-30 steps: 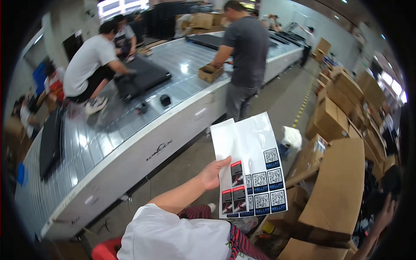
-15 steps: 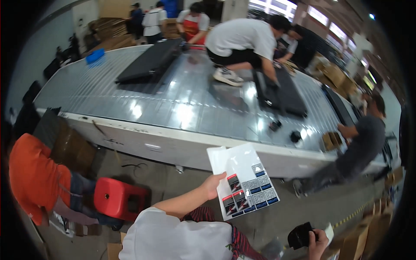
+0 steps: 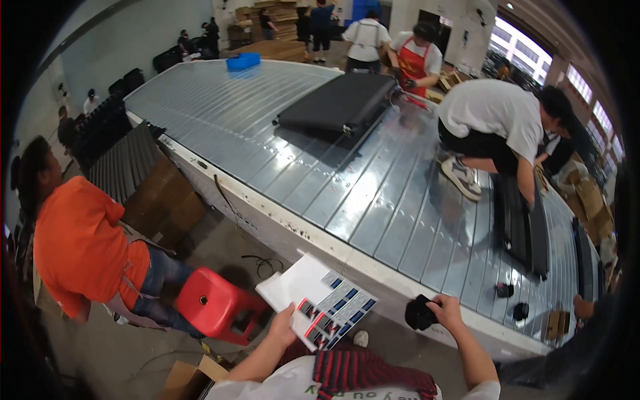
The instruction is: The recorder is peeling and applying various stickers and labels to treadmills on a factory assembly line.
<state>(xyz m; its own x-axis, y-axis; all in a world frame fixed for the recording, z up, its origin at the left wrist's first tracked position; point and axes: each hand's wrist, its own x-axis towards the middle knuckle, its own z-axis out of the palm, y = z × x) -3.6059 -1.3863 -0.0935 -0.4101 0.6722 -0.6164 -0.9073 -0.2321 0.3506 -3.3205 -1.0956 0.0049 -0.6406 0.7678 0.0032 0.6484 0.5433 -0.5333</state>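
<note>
My left hand grips a white sheet of labels by its near left edge, thumb on top. Rows of small printed stickers in red, black and blue cover the sheet's right part, and further white sheet shows on its left. Out to the right, my right hand pinches a small black rounded object, whose kind I cannot make out. It hangs in the air by the near edge of a long table topped with ribbed metal slats.
Black padded panels lie on the table, with small black parts at its right. A person in white crouches on top. At left are a person in orange, a red stool and an open cardboard box.
My view has swung left. My right hand has come up from the lower right to the table's edge with the black object. The label sheet stays in my left hand, lower and further left.
</note>
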